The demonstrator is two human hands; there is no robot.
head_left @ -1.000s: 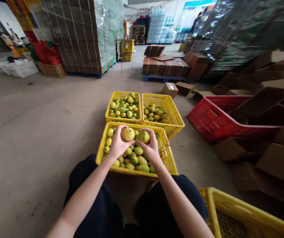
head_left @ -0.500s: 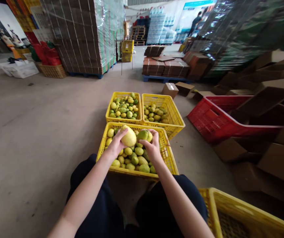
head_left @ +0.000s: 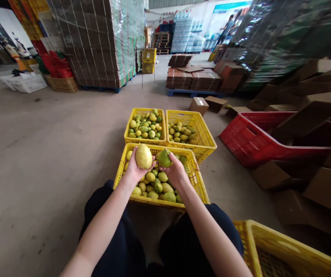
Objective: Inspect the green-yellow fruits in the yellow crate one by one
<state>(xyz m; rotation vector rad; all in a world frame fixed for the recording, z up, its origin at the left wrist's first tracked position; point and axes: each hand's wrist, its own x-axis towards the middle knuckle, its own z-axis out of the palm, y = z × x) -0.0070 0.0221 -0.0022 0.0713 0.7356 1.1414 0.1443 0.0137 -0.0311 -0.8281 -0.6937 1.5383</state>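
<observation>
Head view. We see both bare hands raised over the far half of the yellow front crate, each occupied. The left hand is cupped, opened about as wide as the pale yellow fruit that it holds, with the thumb on the fruit's left side and the fingertips showing at its right. This fruit sits above the crate's far edge, left of its middle. The right hand is partly closed on a smaller green fruit, thumb against its right side, fingers below; we place it near the same far edge, around its middle. The two held fruits are apart, their stem ends not compared.

Below the hands, loose fruit, yellow to green, covers the crate bottom and reaches the near edge. Just past the far edge we record two more yellow crates side by side: the rear left crate, well filled, and the rear right crate, its fruit lower and gathered toward its left edge. A red crate stands apart to the right, with cardboard over its right part.
</observation>
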